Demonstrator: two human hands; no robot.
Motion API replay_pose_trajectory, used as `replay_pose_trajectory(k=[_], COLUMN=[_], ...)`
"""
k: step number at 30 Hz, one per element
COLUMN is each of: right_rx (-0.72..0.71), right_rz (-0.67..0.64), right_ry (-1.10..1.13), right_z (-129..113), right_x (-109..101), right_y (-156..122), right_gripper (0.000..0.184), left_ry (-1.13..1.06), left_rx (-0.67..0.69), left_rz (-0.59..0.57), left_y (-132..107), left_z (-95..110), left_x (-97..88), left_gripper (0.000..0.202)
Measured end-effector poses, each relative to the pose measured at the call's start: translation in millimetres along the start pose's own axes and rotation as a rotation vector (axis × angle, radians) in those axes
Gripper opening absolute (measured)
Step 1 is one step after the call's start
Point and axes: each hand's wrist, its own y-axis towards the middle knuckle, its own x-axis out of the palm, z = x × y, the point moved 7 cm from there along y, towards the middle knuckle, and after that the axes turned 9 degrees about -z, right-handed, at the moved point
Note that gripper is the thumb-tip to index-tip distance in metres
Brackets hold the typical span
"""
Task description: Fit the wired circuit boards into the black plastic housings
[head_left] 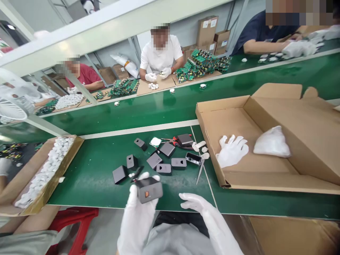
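My left hand point(136, 212), in a white glove, is closed round a dark grey charger block point(149, 189) with an orange port facing me, held just above the near edge of the green bench point(92, 177). My right hand point(198, 205), also gloved, hovers beside it with fingers spread and nothing in it. Several more grey charger blocks point(164, 159) lie scattered on the bench ahead, with red-handled pliers point(172, 141), tweezers point(199, 171) and a few small white parts point(199, 145).
An open cardboard box point(265, 177) at right holds a spare white glove point(232, 150) and a white bag point(272, 142). A tray of white parts point(45, 170) sits at left. Across the green conveyor point(159, 106), other people handle circuit boards point(199, 63). A red stool point(74, 219) stands below.
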Motion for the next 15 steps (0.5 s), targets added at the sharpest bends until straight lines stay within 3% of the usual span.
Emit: replay_pose_trajectory(k=[4, 6, 11, 15], right_rx=[-0.051, -0.091, -0.293, -0.399], right_rz=[0.033, 0.092, 0.262, 0.234], right_ry=[-0.084, -0.105, -0.175, -0.246], right_z=[-10.2, -13.6, -43.0, -81.4], right_x=[-1.3, -5.4, -8.7, 9.6], right_y=[-0.2, -2.8, -9.2, -3.4], right_gripper=[0.057, 0.056, 0.046, 0.054], left_ry=[-0.259, -0.284, 0.34, 0.543], left_rx=[-0.23, -0.253, -0.054, 0.031], left_rz=[-0.152, -0.206, -0.305, -0.347], left_y=[-0.1, 0.1, -1.0, -7.2], left_z=[-24.2, -29.9, -23.3, -24.1], left_x=[30.4, 36.9, 41.6, 48.2], left_gripper=[0.026, 0.028, 0.057, 0.067])
